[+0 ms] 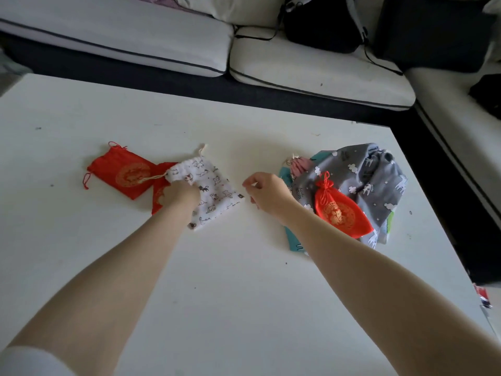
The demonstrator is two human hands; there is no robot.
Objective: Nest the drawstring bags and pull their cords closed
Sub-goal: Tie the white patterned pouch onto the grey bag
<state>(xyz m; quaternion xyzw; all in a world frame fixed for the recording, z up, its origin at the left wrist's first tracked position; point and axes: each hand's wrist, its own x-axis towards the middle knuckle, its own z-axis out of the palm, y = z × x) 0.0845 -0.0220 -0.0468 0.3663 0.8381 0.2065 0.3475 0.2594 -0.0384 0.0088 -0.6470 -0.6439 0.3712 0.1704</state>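
Note:
A white drawstring bag printed with small animals lies mid-table. My left hand grips its left edge near the gathered mouth. Under that hand lies a red bag, partly hidden, and a second red bag with a gold emblem lies flat further left. My right hand hovers just right of the white bag, fingers curled and pinched, holding nothing that I can see. Further right a closed red pouch rests on a large grey bag with white animal prints.
A pink bag and a teal bag peek from under the grey one. The white table ends at a dark gap before a white sofa with black bags on it.

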